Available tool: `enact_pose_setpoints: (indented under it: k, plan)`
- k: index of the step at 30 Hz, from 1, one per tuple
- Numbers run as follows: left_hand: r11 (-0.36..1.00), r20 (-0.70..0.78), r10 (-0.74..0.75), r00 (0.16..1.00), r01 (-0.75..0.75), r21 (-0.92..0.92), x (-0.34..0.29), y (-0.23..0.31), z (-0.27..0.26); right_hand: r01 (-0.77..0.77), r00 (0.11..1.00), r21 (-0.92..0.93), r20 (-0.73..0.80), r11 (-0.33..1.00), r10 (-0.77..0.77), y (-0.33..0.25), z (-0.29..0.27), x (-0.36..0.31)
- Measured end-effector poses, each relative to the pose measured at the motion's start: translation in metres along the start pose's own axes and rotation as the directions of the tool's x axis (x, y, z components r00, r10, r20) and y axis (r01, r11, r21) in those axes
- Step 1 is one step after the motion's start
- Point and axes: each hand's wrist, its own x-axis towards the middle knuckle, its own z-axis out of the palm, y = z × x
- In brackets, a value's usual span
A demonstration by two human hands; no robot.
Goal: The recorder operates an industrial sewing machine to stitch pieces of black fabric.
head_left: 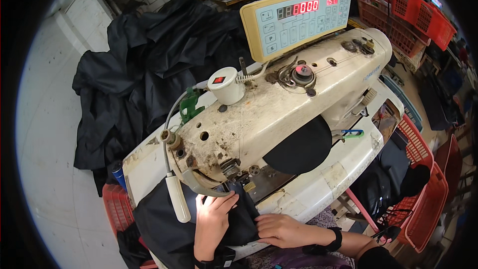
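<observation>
A white, stained sewing machine [259, 114] runs diagonally across the bed in front of me. Black fabric [164, 214] lies under its needle end and drapes over the near left edge. My left hand [214, 224] is at the needle area, its bent fingers closed on the fabric beside the grey curved guard [204, 185]. To the right, my right hand [280, 230] has its fingers curled together over the fabric's right edge. The needle and presser foot are mostly hidden. A white-handled lever or lamp arm [178, 199] hangs just left of my left hand.
Piled black cloth [144, 65] lies behind the machine. A control panel with a lit red display [296, 22] stands atop it. A black rounded piece [301, 147] rests under the arm, near small blue-green snips [351, 133]. Red baskets [416, 219] hold dark items at right.
</observation>
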Motion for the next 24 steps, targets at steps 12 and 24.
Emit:
enact_pose_setpoints:
  k: [12, 24]
  plan:
    - [0.998, -0.156, -0.033, 0.987, 0.025, -0.052, 0.017, -0.002, 0.029, -0.06, 0.998, -0.033, 0.013, 0.998, 0.061, 0.011, -0.01, 0.017]
    - [0.967, -0.028, -0.245, 0.969, 0.242, -0.082, 0.017, -0.006, 0.042, -0.112, 0.993, -0.144, 0.033, 0.983, 0.118, 0.015, -0.006, 0.023]
